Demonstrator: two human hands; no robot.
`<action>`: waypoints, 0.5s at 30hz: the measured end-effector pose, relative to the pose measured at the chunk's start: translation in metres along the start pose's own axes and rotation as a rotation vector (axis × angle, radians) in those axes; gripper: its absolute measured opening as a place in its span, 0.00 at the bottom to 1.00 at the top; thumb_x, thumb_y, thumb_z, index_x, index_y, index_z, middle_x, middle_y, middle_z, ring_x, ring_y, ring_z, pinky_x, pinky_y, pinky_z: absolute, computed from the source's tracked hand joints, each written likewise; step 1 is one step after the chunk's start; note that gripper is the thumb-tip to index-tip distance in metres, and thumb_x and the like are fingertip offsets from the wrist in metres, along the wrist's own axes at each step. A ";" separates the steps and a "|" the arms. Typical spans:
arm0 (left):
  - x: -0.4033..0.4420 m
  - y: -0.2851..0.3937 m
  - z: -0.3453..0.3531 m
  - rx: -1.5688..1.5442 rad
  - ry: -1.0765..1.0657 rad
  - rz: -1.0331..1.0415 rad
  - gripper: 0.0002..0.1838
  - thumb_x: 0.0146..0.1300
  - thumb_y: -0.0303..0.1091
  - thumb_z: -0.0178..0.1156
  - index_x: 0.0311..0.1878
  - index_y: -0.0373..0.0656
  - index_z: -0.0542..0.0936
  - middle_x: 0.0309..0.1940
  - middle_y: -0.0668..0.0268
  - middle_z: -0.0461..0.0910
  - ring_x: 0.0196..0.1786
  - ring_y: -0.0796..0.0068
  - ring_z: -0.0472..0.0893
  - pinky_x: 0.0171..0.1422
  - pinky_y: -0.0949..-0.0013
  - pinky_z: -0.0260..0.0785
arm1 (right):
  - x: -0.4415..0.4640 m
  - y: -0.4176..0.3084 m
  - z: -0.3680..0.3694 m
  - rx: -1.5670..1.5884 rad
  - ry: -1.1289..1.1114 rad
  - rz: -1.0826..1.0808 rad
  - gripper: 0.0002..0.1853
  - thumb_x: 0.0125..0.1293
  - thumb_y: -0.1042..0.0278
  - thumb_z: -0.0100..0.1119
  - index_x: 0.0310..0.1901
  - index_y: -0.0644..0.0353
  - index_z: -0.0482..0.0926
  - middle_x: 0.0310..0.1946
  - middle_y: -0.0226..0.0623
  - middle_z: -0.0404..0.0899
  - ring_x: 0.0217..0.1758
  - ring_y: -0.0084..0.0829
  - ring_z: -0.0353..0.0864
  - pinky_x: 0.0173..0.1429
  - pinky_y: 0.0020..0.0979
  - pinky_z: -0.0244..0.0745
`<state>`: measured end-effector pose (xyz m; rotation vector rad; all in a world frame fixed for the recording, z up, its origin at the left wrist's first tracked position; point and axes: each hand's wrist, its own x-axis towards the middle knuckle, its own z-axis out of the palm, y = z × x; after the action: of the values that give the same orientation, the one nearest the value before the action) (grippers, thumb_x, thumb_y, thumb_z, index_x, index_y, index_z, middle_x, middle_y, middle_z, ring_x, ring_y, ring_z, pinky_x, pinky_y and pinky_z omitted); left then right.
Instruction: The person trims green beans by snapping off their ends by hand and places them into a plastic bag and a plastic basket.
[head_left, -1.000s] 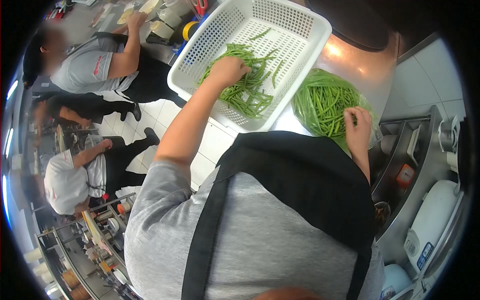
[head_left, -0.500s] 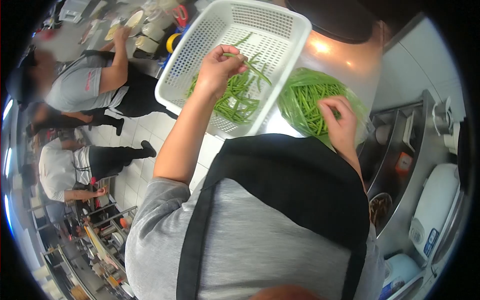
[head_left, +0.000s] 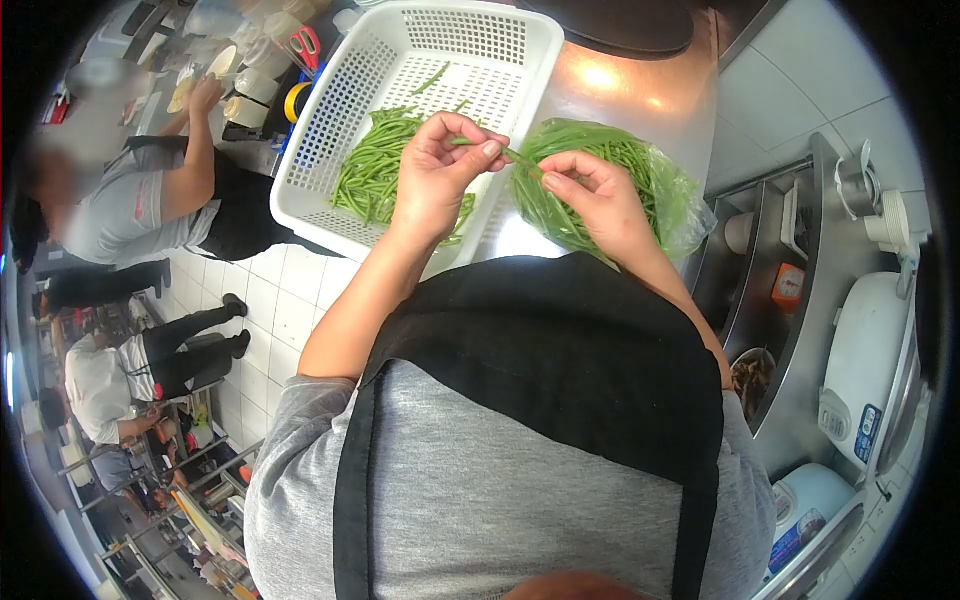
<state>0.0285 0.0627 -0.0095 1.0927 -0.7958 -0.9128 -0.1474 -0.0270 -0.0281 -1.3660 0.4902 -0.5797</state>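
A single green bean [head_left: 520, 157] is stretched between my two hands. My left hand [head_left: 445, 175] pinches one end, above the near right side of the white perforated basket [head_left: 285, 195]. My right hand [head_left: 602, 205] has thumb and finger closed on the bean's other end, over the green plastic bag [head_left: 690, 200]. Cut green beans [head_left: 375, 170] are heaped in the basket's near left part, with a few scattered farther off. More whole beans fill the bag, partly hidden behind my right hand.
Bag and basket stand on a steel counter [head_left: 640, 95], with a dark round lid or pan [head_left: 620, 22] at the back. Red scissors [head_left: 304, 45] and yellow tape [head_left: 296, 102] lie left of the basket. Steel shelving [head_left: 800, 240] is at right. Co-workers stand at left.
My right hand has moved left from over the bag to take the bean beside my left hand. The camera view has shifted, so the basket and bag appear farther left.
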 end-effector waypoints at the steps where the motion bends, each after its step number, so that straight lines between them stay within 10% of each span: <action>1: 0.000 0.002 0.001 0.018 0.005 -0.026 0.07 0.60 0.21 0.60 0.39 0.37 0.73 0.37 0.56 0.81 0.37 0.72 0.82 0.45 0.72 0.75 | -0.001 0.000 -0.001 0.080 -0.027 0.059 0.11 0.65 0.70 0.57 0.46 0.66 0.78 0.36 0.28 0.79 0.38 0.16 0.73 0.44 0.21 0.67; 6: -0.002 0.003 0.004 0.171 0.030 -0.120 0.06 0.62 0.26 0.61 0.40 0.35 0.76 0.29 0.61 0.81 0.29 0.74 0.81 0.37 0.75 0.73 | -0.002 0.013 -0.009 0.623 -0.230 0.321 0.14 0.71 0.64 0.49 0.49 0.66 0.74 0.43 0.32 0.77 0.41 0.18 0.72 0.47 0.24 0.67; 15: -0.004 -0.002 0.004 0.161 0.018 -0.145 0.05 0.62 0.27 0.61 0.38 0.36 0.77 0.28 0.62 0.81 0.28 0.78 0.80 0.33 0.77 0.72 | -0.003 0.009 -0.009 0.642 -0.177 0.320 0.12 0.70 0.66 0.51 0.49 0.64 0.74 0.41 0.30 0.76 0.41 0.19 0.72 0.47 0.25 0.67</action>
<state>0.0230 0.0645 -0.0103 1.3112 -0.7934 -0.9713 -0.1550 -0.0309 -0.0382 -0.6987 0.3275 -0.3059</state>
